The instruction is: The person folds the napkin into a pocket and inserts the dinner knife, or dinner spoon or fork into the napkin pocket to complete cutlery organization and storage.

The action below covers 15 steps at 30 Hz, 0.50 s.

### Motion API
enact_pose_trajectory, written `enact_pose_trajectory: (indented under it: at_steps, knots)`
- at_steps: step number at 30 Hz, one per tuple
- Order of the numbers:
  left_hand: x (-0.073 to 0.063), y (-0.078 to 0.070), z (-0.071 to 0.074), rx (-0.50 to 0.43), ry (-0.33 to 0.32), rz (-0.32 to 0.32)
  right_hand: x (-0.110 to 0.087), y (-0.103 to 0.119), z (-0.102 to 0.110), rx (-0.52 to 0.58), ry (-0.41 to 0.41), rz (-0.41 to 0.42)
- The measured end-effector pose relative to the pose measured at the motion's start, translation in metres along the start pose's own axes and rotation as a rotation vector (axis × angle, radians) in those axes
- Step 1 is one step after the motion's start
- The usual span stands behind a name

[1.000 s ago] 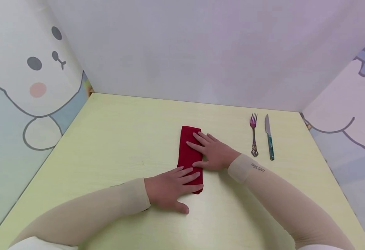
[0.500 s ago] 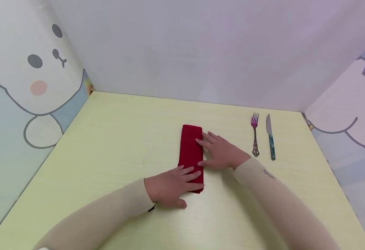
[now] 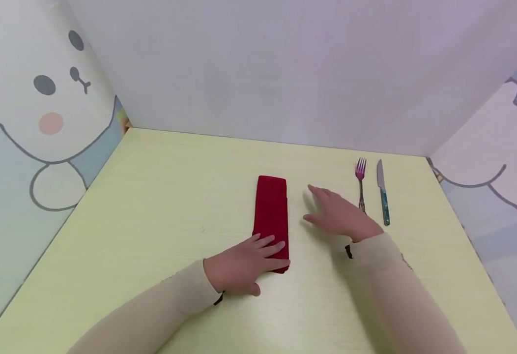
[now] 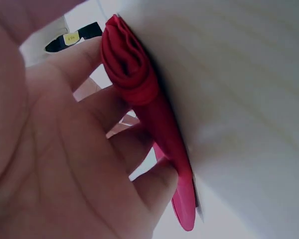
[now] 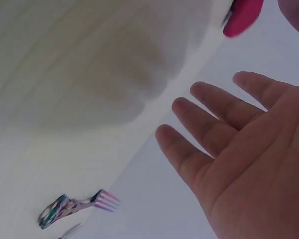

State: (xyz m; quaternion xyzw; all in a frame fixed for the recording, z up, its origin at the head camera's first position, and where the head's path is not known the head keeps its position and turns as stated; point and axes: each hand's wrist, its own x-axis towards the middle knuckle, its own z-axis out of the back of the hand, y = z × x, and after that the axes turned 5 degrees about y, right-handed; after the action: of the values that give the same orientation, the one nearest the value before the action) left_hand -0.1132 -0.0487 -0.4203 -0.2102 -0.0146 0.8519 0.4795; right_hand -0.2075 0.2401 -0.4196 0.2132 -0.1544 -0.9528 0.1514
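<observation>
A red cloth (image 3: 271, 209), folded into a narrow strip, lies lengthwise on the table. My left hand (image 3: 240, 265) rests flat across its near end with fingers spread. In the left wrist view, rolled layers show at the end of the cloth (image 4: 129, 62), and the straight fingers (image 4: 102, 109) lie over it. To the right of the cloth my right hand (image 3: 340, 215) is held above the table, its fingers extended and holding nothing. The right wrist view shows the open palm of that hand (image 5: 254, 144) with a corner of the cloth (image 5: 243, 19) beyond.
A fork (image 3: 360, 172) with a decorated handle stands out at the right, its lower end hidden behind the right hand. Beside it lies a knife (image 3: 383, 194) with a green-blue handle. Pale walls surround the yellow table (image 3: 174, 182) at the back and sides.
My right hand has lifted off the cloth and moved right, toward the fork. My left hand has stayed on the near end, and the cloth has kept its place.
</observation>
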Motion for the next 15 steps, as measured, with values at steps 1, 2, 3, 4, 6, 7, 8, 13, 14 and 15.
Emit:
enact_pose_trajectory:
  at_steps: [1,2,3,4,6,7,8,13,14,15]
  knots:
    - [0.0,0.0,0.0,0.006,-0.002,0.003,-0.001,-0.005,0.003,0.03,-0.015,-0.009]
    - [-0.001,0.0,0.0,0.01,0.0,0.007,-0.003,-0.01,0.006,0.065,-0.031,-0.023]
    - [-0.001,0.0,-0.001,0.015,0.003,0.009,-0.005,-0.015,0.009,0.096,-0.046,-0.036]
    - [-0.001,0.0,0.0,0.02,0.004,0.008,-0.007,-0.02,0.012,0.127,-0.062,-0.048]
    - [0.0,0.0,0.0,0.028,0.011,0.006,-0.01,-0.028,0.016,0.181,-0.091,-0.067]
    - [0.0,0.001,0.0,0.033,0.013,0.004,-0.01,-0.032,0.018,0.198,-0.106,-0.074]
    - [0.0,0.001,0.001,0.036,0.013,0.002,-0.01,-0.036,0.02,0.208,-0.123,-0.08]
    - [0.0,0.001,0.001,0.02,0.014,-0.003,-0.006,-0.056,0.026,0.225,-0.219,-0.117]
    - [0.0,0.001,0.0,0.014,0.015,-0.005,-0.006,-0.06,0.027,0.244,-0.241,-0.133]
    - [0.0,0.001,0.0,0.009,0.017,-0.006,-0.006,-0.064,0.028,0.265,-0.262,-0.153]
